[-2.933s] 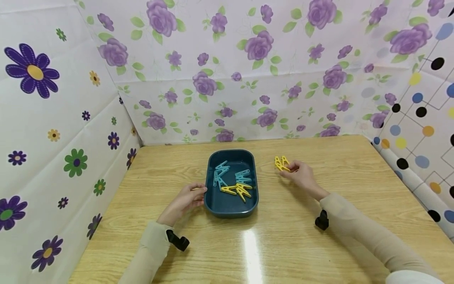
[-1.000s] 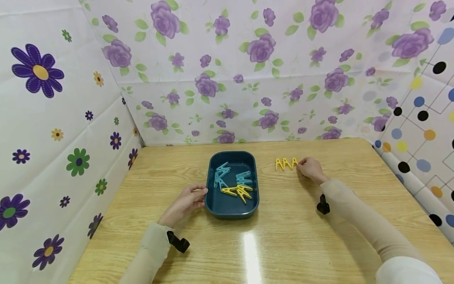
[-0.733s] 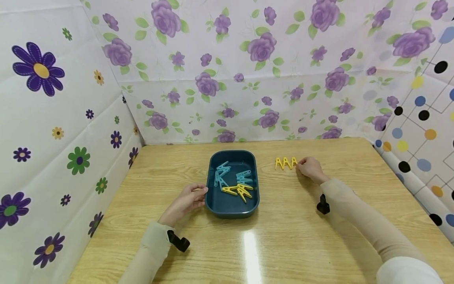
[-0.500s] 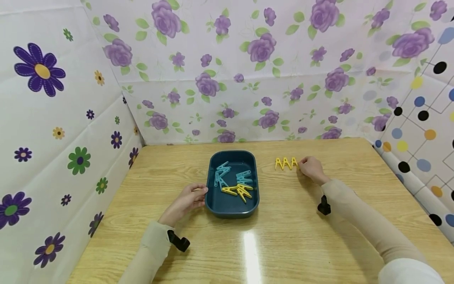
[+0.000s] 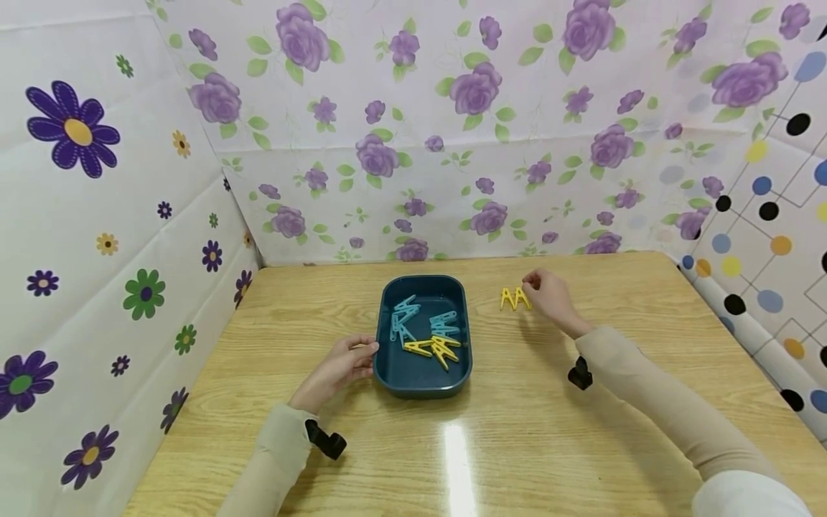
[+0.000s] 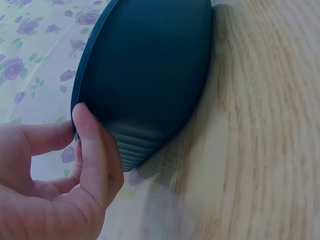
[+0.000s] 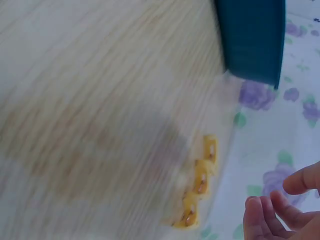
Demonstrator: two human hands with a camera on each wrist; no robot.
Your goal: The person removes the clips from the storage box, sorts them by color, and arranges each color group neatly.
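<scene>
My left hand pinches the left rim of a dark teal plastic box, thumb and fingers on either side of its edge, as the left wrist view shows. Inside lie several blue clothespins and a few yellow clothespins. On the table right of the box, yellow clothespins stand in a row. My right hand hovers over the row's right end, partly hiding it in the head view. In the right wrist view, three yellow clothespins show, and the fingers hold nothing, thumb apart.
The wooden table carries the box near its middle. A flowered cloth hangs along the back edge, with patterned cloths on the left and right sides. A black camera is strapped to each wrist.
My right hand set the yellow clothespins into a row, released the rightmost one, then lifted and moved left above it. The left hand and box have stayed in place.
</scene>
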